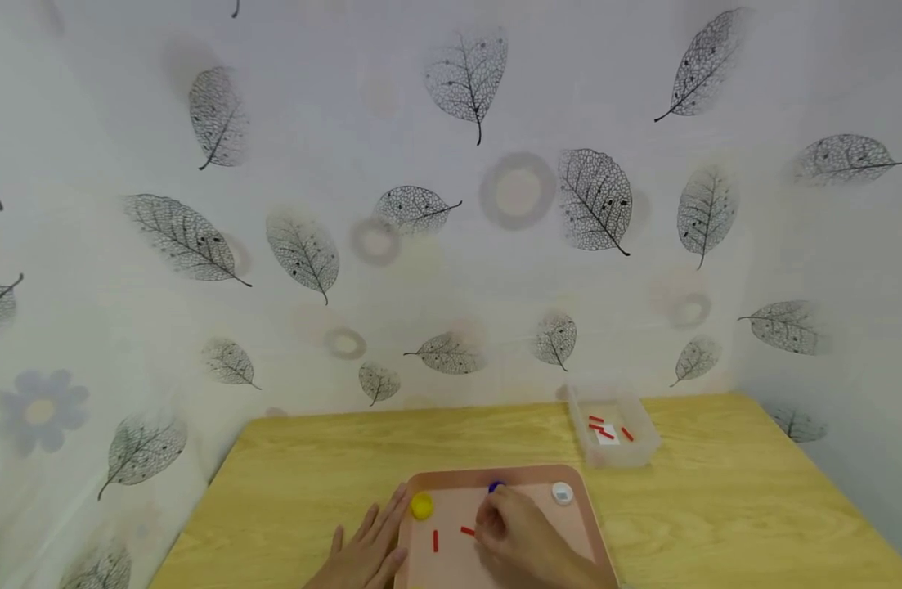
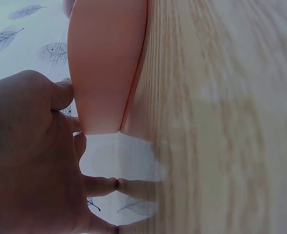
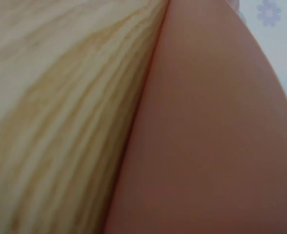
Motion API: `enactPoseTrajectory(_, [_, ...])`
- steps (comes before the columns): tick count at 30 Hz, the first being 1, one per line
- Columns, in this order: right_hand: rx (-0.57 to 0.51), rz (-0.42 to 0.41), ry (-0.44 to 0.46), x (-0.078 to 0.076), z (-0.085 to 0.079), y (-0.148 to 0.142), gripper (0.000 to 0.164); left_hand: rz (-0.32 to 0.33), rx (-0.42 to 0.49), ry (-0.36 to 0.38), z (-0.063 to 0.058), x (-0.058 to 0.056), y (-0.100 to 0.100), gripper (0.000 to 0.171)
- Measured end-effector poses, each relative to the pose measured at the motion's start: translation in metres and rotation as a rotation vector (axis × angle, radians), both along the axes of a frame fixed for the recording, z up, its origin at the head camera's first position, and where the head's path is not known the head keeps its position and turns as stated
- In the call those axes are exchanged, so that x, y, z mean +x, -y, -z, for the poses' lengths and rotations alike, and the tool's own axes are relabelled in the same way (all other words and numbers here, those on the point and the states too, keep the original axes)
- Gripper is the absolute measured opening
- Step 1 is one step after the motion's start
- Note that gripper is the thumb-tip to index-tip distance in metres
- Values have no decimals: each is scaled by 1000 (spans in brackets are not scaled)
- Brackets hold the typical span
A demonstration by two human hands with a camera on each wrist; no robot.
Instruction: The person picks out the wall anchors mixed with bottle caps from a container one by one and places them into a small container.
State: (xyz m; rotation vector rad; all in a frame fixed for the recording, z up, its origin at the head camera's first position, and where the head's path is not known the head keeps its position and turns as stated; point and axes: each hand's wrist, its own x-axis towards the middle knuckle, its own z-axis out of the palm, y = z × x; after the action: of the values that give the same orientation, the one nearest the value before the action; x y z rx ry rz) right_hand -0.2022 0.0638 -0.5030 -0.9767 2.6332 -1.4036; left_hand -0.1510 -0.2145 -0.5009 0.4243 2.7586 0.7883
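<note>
A pink tray [image 1: 495, 471] lies on the wooden table. My left hand [image 1: 365, 548] is spread along its left side; in the left wrist view the thumb of that hand [image 2: 31, 151] touches the tray's rim, and other fingertips rest on the table. Over the middle of the tray, my right hand [image 1: 520, 536] has curled fingers, pinching the right end of a short red stick [image 1: 468, 532]; the fingertips are partly hidden. Another red stick [image 1: 435, 541] lies to the left. The right wrist view shows only the tray's outer wall [image 3: 207, 122] and the tabletop.
Inside the tray's far side are a yellow round cap [image 1: 422, 505], a blue one [image 1: 496, 487] partly behind my right hand, and a white one [image 1: 562, 493]. A clear plastic box [image 1: 642, 448] with several red sticks stands behind, near the leaf-patterned wall covering [image 1: 451, 286].
</note>
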Motion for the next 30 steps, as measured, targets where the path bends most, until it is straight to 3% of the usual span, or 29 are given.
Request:
enactPoseTrajectory(4, [41,21,165,2,-2,2,9,-4,3,2,1,-1,1,60])
enactPoseTrajectory(6, [77,31,187,2,-2,3,6,-6,-3,3,1,-1,1,61])
enactPoseTrajectory(10, [117,18,140,2,0,5,7,-6,-16,-3,2,-1,2,61])
enactPoseTrajectory(16, [91,-6,111,4,5,7,7,-9,-16,-23,4,-2,3,61])
enactPoseTrajectory(30, [159,13,28,7,4,8,10,-7,-17,-12,4,-1,1,61])
